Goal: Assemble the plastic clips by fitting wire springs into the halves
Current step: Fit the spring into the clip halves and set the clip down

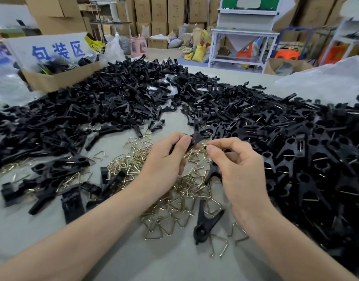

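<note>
- The left hand point(166, 159) was above the near middle of the grey table point(117, 260). Its fingers were curled, and the thumb and forefinger pinched a black clip half point(196, 138) whose far end stuck up past the fingertips.
- The right hand point(242, 169) was just right of it. Its thumb and forefinger were closed narrowly on a wire spring point(205, 147) and its other fingers were curled in.
- The spring's tip was right against the held clip half, between the two hands. Whether it was already seated in the plastic could not be told.
- Another black clip piece point(213, 170) showed below the right hand's curled fingers. Whether the hand held it or it lay on the table could not be told.
- A loose heap of brass-coloured triangular wire springs point(174, 199) lay on the table under and near the hands.
- One black clip point(207, 222) lay on the near edge of that heap, with single springs beside it.
- A broad mound of black clip halves point(123, 98) covered the far and left parts of the table.
- On the right lay a pile of clips with wire showing in them point(316, 169).
- A cardboard box point(59, 78) stood at the far left, with a white sign in blue characters against it.
- Beyond the table were a pink stool point(138, 46), a white metal stand point(243, 35) and stacked cartons point(174, 11).
</note>
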Available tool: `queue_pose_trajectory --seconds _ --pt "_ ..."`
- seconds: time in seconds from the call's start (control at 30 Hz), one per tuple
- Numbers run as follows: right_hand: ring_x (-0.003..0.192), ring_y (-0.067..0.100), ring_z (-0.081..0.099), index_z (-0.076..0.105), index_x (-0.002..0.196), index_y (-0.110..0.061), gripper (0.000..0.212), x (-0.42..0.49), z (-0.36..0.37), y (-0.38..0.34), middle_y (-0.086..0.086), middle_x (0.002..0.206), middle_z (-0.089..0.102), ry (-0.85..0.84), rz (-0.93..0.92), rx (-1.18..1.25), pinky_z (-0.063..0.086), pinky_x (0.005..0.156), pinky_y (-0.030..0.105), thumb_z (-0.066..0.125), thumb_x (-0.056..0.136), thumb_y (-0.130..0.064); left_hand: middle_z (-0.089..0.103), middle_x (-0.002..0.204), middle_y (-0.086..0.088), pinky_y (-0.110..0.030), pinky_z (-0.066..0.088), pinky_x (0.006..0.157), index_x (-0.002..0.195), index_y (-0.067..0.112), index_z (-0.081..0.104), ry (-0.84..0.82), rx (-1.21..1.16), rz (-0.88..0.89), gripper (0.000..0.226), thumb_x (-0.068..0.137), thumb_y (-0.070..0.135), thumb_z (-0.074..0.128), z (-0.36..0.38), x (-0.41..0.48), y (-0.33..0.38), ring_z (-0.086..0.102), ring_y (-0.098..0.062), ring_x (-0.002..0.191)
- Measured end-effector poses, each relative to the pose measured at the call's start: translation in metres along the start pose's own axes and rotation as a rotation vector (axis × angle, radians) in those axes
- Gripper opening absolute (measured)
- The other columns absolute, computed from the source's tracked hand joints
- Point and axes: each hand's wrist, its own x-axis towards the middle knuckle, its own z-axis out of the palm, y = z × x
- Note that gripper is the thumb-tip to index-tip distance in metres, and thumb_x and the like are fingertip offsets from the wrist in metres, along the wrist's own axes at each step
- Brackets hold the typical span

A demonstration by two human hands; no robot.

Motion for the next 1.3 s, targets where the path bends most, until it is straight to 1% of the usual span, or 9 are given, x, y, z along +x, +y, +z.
queue_pose_trajectory --seconds 0.2,0.33,0.4,0.6,0.77,0.97,1.1,1.2,1.3 --pt "0.069 0.008 0.061 0.072 0.072 -0.020 0.017 0.001 -0.002 -0.004 0.001 0.074 0.070 -0.008 0.052 0.079 0.051 0.068 0.024 0.071 0.081 -0.006 0.050 0.066 -0.008 -0.034 0.037 0.053 0.089 0.016 0.070 -0.022 -0.071 0.006 0.029 0.101 0.027 0.046 0.001 0.000 0.001 0.038 -0.017 0.050" --pt "0.051 0.002 0.051 0.070 0.079 -0.019 0.020 0.003 -0.005 -0.008 -0.007 0.061 0.063 -0.005 0.093 0.155 0.040 0.050 0.014 0.064 0.085 -0.001 0.057 0.059 0.006 -0.019 0.048 0.057 0.094 0.020 0.074 -0.060 -0.122 -0.018 0.023 0.098 0.022 0.051 0.000 -0.001 0.003 0.051 -0.007 0.051" --pt "0.047 0.005 0.049 0.072 0.077 -0.019 0.028 0.004 -0.007 -0.011 -0.005 0.062 0.063 -0.054 0.083 0.134 0.037 0.044 0.013 0.057 0.088 0.002 0.063 0.063 0.010 -0.023 0.056 0.064 0.098 0.027 0.072 -0.082 -0.163 -0.063 0.022 0.096 0.016 0.054 0.001 -0.002 0.004 0.056 -0.006 0.056" --pt "0.046 0.015 0.056 0.074 0.074 -0.018 0.036 0.001 -0.006 -0.007 0.006 0.069 0.071 -0.050 0.140 0.073 0.038 0.039 0.020 0.051 0.090 0.004 0.063 0.074 0.012 -0.014 0.047 0.060 0.108 0.036 0.067 -0.035 0.101 0.114 0.032 0.091 0.009 0.062 0.001 -0.006 0.008 0.055 0.004 0.060" --pt "0.059 0.016 0.069 0.074 0.076 -0.012 0.020 0.000 -0.002 -0.013 0.006 0.068 0.072 -0.098 0.128 0.260 0.054 0.058 0.020 0.062 0.086 0.000 0.057 0.084 0.016 -0.007 0.037 0.065 0.121 0.029 0.065 -0.012 0.352 0.289 0.035 0.090 0.013 0.063 0.002 -0.009 0.011 0.052 0.006 0.073" --pt "0.059 0.016 0.068 0.072 0.076 -0.011 0.012 0.010 -0.011 -0.018 0.002 0.066 0.070 -0.033 0.077 0.247 0.054 0.058 0.020 0.067 0.084 -0.003 0.070 0.100 0.020 -0.013 0.040 0.068 0.122 0.040 0.059 -0.026 -0.010 0.142 0.043 0.100 0.007 0.044 -0.002 -0.004 0.014 0.052 -0.016 0.079" --pt "0.062 0.022 0.070 0.072 0.077 -0.012 0.008 0.020 -0.021 -0.026 0.006 0.071 0.071 -0.126 0.133 0.262 0.055 0.056 0.023 0.068 0.083 -0.007 0.073 0.105 0.001 -0.052 0.046 0.089 0.121 0.044 0.059 -0.080 -0.248 0.062 0.048 0.102 0.004 0.039 -0.005 -0.002 0.017 0.058 -0.033 0.092" --pt "0.067 0.024 0.072 0.072 0.079 -0.010 0.009 0.024 -0.027 -0.032 0.007 0.077 0.073 -0.294 0.131 0.246 0.055 0.058 0.023 0.065 0.082 -0.005 0.073 0.107 -0.008 -0.041 0.051 0.094 0.119 0.027 0.060 -0.139 -0.360 0.046 0.038 0.100 0.000 0.040 -0.005 -0.001 0.017 0.066 -0.025 0.104" --pt "0.067 0.021 0.071 0.073 0.075 -0.010 0.019 0.026 -0.030 -0.038 0.010 0.084 0.074 -0.414 0.090 0.173 0.055 0.061 0.022 0.063 0.083 0.003 0.074 0.100 -0.004 -0.026 0.053 0.079 0.111 0.022 0.060 -0.189 -0.399 0.038 0.030 0.099 0.001 0.042 -0.006 -0.001 0.015 0.069 -0.018 0.094"
